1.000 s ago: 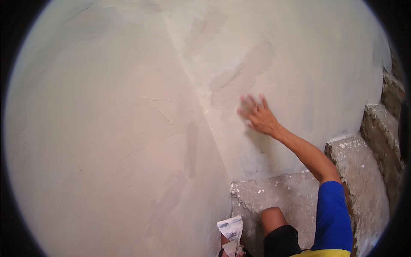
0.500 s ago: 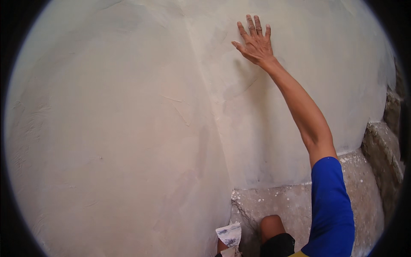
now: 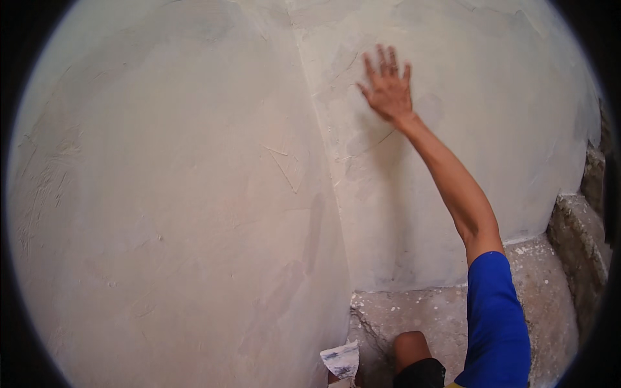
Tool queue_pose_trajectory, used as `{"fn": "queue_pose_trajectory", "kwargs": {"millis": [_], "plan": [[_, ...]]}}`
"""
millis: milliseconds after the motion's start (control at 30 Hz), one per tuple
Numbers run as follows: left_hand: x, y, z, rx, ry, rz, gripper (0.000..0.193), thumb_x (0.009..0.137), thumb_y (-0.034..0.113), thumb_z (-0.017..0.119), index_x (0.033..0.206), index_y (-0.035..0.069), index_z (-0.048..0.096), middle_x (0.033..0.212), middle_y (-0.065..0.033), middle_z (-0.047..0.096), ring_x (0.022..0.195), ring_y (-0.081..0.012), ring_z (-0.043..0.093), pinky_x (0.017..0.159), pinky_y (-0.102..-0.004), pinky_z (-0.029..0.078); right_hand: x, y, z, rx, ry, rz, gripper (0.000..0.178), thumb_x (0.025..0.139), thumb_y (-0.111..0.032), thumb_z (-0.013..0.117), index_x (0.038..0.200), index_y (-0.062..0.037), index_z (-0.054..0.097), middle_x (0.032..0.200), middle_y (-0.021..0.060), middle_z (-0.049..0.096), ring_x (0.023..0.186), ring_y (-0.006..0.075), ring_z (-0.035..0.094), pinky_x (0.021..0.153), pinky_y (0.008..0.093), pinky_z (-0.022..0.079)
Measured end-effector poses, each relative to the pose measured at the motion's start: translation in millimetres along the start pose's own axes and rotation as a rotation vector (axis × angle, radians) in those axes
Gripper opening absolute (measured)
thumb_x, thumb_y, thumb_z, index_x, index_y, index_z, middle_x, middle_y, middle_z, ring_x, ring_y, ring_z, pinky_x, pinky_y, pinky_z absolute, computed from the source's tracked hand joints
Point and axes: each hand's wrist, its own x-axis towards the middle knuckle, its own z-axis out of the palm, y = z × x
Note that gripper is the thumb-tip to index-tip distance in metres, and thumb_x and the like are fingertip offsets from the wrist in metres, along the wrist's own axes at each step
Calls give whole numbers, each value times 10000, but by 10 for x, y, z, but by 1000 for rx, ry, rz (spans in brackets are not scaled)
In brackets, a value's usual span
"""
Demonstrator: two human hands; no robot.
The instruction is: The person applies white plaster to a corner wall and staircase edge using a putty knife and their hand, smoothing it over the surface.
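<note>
My right hand (image 3: 388, 90) is raised with the palm against the pale plastered wall (image 3: 453, 161), its fingers spread and slightly blurred. It holds nothing. It lies to the right of a vertical corner line (image 3: 326, 152) where two wall faces meet. At the lower edge a flat blade smeared with white putty (image 3: 341, 359) shows, wide and thin like a putty knife. Its handle, and whatever holds it, are outside the picture. I cannot make out my left hand.
Below the wall lies a rough concrete ledge (image 3: 414, 310) with white splatters. Concrete steps (image 3: 577, 223) rise at the right rim. My bent knee (image 3: 411, 348) is near the bottom. Thin ridges (image 3: 283, 169) and darker grey patches mark the wall.
My right hand has slid slightly down the wall, fingers still spread. The view has tilted slightly, so the wall sits a bit lower. The putty-smeared blade has shifted slightly left and down.
</note>
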Motion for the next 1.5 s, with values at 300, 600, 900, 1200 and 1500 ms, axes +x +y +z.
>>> {"fn": "queue_pose_trajectory", "kwargs": {"millis": [300, 600, 900, 1200, 1500], "plan": [[31, -18, -13, 2, 4, -10, 365, 897, 135, 639, 1246, 54, 568, 1009, -79, 689, 763, -157, 640, 633, -293, 517, -352, -512, 50, 324, -93, -483, 691, 861, -509, 631, 1462, -233, 429, 1618, 115, 165, 1495, 303, 119, 1163, 592, 85], [-39, 36, -6, -6, 7, -6, 375, 886, 132, 657, 1240, 46, 569, 1006, -79, 692, 742, -145, 636, 614, -278, 510, -2, -168, 58, -20, 33, 58, 666, 910, -537, 550, 1473, -210, 412, 1617, 123, 155, 1500, 317, 72, 1132, 655, 121], [-81, 45, -40, -4, 13, 5, 385, 875, 130, 675, 1234, 38, 569, 1002, -79, 695, 721, -133, 631, 596, -263, 502, -197, -407, -37, 113, -20, -98, 630, 901, -471, 584, 1458, -218, 435, 1611, 123, 177, 1494, 327, 106, 1138, 647, 129], [-95, 48, -64, -2, 30, 13, 396, 864, 127, 692, 1227, 30, 570, 999, -79, 698, 700, -121, 627, 577, -247, 495, -387, -501, -59, 256, -174, -508, 611, 915, -513, 535, 1448, -228, 449, 1613, 128, 166, 1496, 302, 111, 1154, 635, 103], [-286, 97, -55, -28, 64, 49, 407, 852, 125, 710, 1221, 21, 570, 995, -79, 702, 679, -109, 623, 558, -232, 488, -282, -114, -291, 41, -115, -116, 600, 906, -485, 569, 1443, -246, 444, 1623, 96, 153, 1499, 302, 112, 1157, 613, 127]]}}
